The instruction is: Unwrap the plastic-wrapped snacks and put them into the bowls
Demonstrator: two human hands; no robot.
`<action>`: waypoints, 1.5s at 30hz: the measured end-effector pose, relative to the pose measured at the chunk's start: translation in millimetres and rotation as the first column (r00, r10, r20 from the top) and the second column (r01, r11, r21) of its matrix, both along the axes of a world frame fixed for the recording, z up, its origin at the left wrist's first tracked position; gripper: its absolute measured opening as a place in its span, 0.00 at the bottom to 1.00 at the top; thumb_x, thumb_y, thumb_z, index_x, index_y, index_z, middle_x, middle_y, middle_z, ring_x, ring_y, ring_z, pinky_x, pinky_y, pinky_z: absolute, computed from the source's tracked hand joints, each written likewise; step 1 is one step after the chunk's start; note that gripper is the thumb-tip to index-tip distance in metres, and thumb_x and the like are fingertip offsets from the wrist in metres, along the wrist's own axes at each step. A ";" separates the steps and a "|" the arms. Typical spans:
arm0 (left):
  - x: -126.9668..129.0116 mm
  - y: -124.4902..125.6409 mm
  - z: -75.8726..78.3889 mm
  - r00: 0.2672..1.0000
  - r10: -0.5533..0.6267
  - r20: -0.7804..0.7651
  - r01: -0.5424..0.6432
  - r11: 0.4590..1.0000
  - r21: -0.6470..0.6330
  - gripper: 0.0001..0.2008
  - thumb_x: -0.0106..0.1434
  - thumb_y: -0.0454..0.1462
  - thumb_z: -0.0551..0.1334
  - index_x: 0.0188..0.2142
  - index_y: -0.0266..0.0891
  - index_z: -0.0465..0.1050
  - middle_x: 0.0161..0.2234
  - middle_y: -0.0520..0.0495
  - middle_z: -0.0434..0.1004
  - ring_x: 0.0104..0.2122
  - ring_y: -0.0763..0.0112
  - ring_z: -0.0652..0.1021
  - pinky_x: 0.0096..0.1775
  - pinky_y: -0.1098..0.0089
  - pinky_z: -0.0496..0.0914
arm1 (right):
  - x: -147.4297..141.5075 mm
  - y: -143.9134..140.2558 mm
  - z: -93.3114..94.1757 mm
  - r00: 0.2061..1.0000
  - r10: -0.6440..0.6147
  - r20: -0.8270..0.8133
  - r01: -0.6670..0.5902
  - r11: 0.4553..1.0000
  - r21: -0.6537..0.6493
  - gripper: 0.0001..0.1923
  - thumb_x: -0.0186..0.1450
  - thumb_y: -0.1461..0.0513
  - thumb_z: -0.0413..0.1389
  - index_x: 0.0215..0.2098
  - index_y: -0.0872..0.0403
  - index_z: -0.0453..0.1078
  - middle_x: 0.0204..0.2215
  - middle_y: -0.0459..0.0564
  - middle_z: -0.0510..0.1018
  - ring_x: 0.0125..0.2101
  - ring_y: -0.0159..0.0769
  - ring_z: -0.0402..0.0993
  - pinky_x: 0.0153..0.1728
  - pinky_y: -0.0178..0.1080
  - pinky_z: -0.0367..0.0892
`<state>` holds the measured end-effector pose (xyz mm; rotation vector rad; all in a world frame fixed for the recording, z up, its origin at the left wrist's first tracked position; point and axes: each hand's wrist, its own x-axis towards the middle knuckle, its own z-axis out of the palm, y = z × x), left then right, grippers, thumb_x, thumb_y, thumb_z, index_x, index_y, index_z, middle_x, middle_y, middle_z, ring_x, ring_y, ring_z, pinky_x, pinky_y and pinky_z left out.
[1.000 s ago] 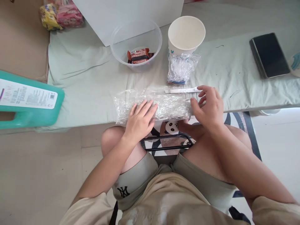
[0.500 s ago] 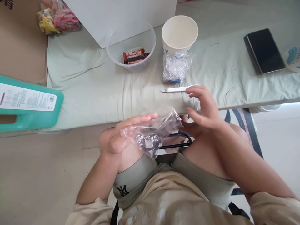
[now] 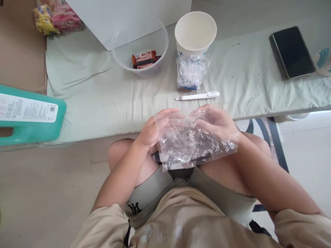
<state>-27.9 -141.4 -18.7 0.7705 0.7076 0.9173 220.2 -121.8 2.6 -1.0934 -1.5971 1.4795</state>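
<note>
A crinkled sheet of clear plastic film, perhaps an opened bag, spreads over my lap between both hands. My left hand grips its left upper edge, with fingers pointing right. On the other side my right hand is curled at the film's upper right part, partly seen through it. Just beyond the hands a white utility knife lies on the cloth, blade tip to the left. Behind the knife is a clear-wrapped bundle with a blue base, touching the front of a white paper cup.
A clear plastic bowl holds brown-red wrapped snacks. At the right are a black phone and another paper cup. A green jug lies at left, near a cardboard box and colourful snack packs.
The plastic film has been spread wider and moved right. My right hand has come down from beside the knife onto the film, and my left hand has shifted up and right.
</note>
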 end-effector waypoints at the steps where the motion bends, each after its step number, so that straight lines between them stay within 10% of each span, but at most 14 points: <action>1: 0.2 1.8 -0.3 0.999 0.020 -0.042 -0.018 0.998 0.055 0.16 0.65 0.46 0.71 0.52 0.51 0.81 0.48 0.51 0.87 0.45 0.63 0.87 0.46 0.65 0.81 | -2.3 0.0 -1.1 0.999 -0.049 0.023 0.049 0.999 -0.013 0.07 0.64 0.57 0.65 0.38 0.48 0.74 0.39 0.48 0.82 0.37 0.40 0.79 0.39 0.46 0.77; 8: 5.1 14.7 9.3 0.920 0.295 -0.257 -0.217 0.932 0.291 0.11 0.66 0.47 0.69 0.37 0.44 0.84 0.40 0.49 0.88 0.40 0.65 0.87 0.40 0.67 0.81 | -4.7 8.7 -3.8 0.989 -0.146 0.016 0.141 0.975 0.173 0.05 0.61 0.62 0.61 0.28 0.50 0.69 0.39 0.50 0.80 0.36 0.36 0.74 0.32 0.40 0.67; 17: -7.3 30.4 0.3 0.793 0.409 -0.451 -0.125 0.834 0.538 0.12 0.62 0.30 0.62 0.30 0.45 0.85 0.40 0.49 0.88 0.46 0.66 0.85 0.51 0.62 0.78 | -1.2 18.1 -16.4 0.965 -0.256 0.058 0.249 0.962 0.115 0.10 0.69 0.55 0.54 0.31 0.49 0.66 0.51 0.51 0.81 0.39 0.40 0.78 0.32 0.43 0.73; 21: -10.9 32.9 -5.7 0.816 0.386 -0.430 -0.189 0.882 0.432 0.13 0.60 0.30 0.59 0.31 0.42 0.84 0.41 0.46 0.86 0.41 0.66 0.84 0.44 0.63 0.78 | -0.4 21.8 -25.6 0.965 -0.259 0.040 0.256 0.964 0.067 0.15 0.72 0.49 0.48 0.51 0.45 0.67 0.55 0.51 0.79 0.36 0.38 0.80 0.29 0.42 0.75; 25: -13.0 35.6 -8.7 0.885 0.345 -0.312 -0.262 0.924 0.280 0.15 0.67 0.44 0.58 0.33 0.39 0.81 0.43 0.42 0.83 0.36 0.66 0.83 0.36 0.64 0.79 | -0.9 19.2 -28.7 0.989 -0.144 -0.007 0.145 0.989 0.019 0.31 0.64 0.52 0.63 0.61 0.42 0.58 0.49 0.49 0.80 0.29 0.34 0.77 0.27 0.40 0.75; 30: -11.2 33.9 -10.5 0.937 0.221 -0.270 -0.175 0.967 0.184 0.35 0.52 0.48 0.77 0.58 0.50 0.70 0.53 0.45 0.81 0.42 0.63 0.85 0.44 0.64 0.80 | 0.7 17.7 -27.6 0.982 -0.189 0.026 0.189 0.982 -0.009 0.26 0.65 0.58 0.61 0.59 0.43 0.61 0.35 0.45 0.79 0.29 0.35 0.77 0.29 0.40 0.75; 34: 0.0 28.0 -8.0 0.989 -0.037 -0.140 0.042 0.999 0.027 0.32 0.53 0.49 0.78 0.53 0.44 0.73 0.44 0.43 0.86 0.46 0.58 0.86 0.49 0.61 0.80 | 5.9 22.3 -31.9 0.968 -0.249 -0.028 0.250 0.968 0.023 0.27 0.66 0.52 0.61 0.61 0.42 0.60 0.34 0.44 0.79 0.31 0.38 0.79 0.31 0.43 0.76; 45: 3.4 26.9 -2.3 0.972 0.127 -0.196 -0.118 0.991 0.059 0.20 0.60 0.48 0.74 0.47 0.44 0.74 0.44 0.48 0.87 0.42 0.65 0.87 0.43 0.68 0.81 | -7.4 15.3 -11.4 0.967 -0.093 -0.235 0.012 0.945 -0.327 0.19 0.58 0.49 0.72 0.34 0.50 0.70 0.36 0.48 0.83 0.38 0.38 0.82 0.34 0.39 0.78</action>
